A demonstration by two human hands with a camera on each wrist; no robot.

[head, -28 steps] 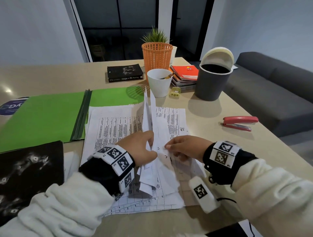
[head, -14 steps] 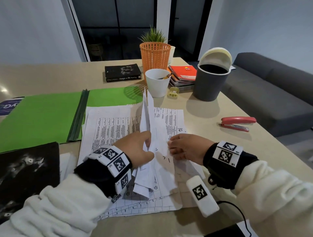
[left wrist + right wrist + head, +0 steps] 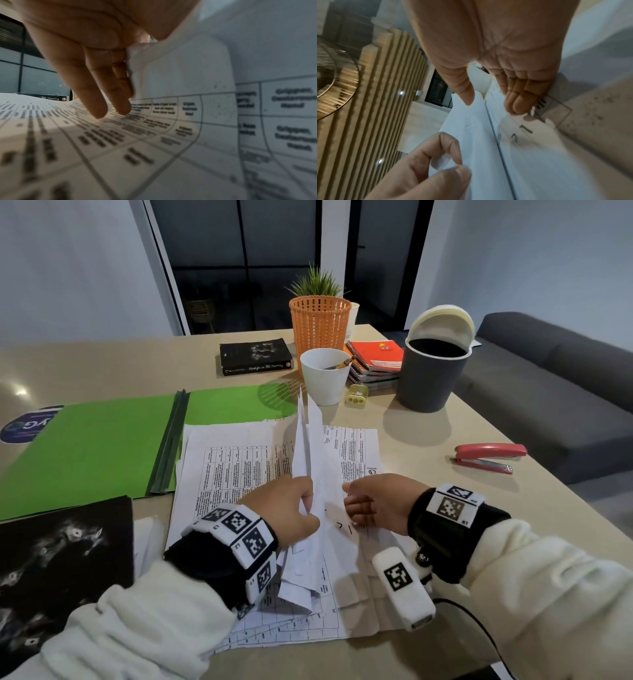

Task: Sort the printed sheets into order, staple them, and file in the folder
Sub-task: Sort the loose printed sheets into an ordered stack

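Note:
A pile of printed sheets (image 3: 239,460) with tables lies on the table before me. My left hand (image 3: 301,508) pinches several lifted sheets (image 3: 305,446) between thumb and fingers and holds them upright on edge. In the left wrist view its fingers (image 3: 109,105) point down at the flat printed sheets (image 3: 120,148). My right hand (image 3: 356,501) is beside the upright sheets: the thumb touches them and the fingers (image 3: 517,106) press on a flat sheet with a handwritten mark (image 3: 520,132). The open green folder (image 3: 96,446) lies to the left. The red stapler (image 3: 486,457) lies to the right, apart from both hands.
Behind the sheets stand a white cup (image 3: 323,374), an orange basket (image 3: 318,326), a grey bin (image 3: 431,374), stacked notebooks (image 3: 376,357), a black book (image 3: 255,356) and a small yellow item (image 3: 357,397). A black cover (image 3: 58,556) lies near left. A grey sofa (image 3: 555,392) runs along the table's right edge.
My left hand keeps holding the sheets upright. My right hand has drawn slightly to the right, so the handwritten mark on the flat sheet shows more.

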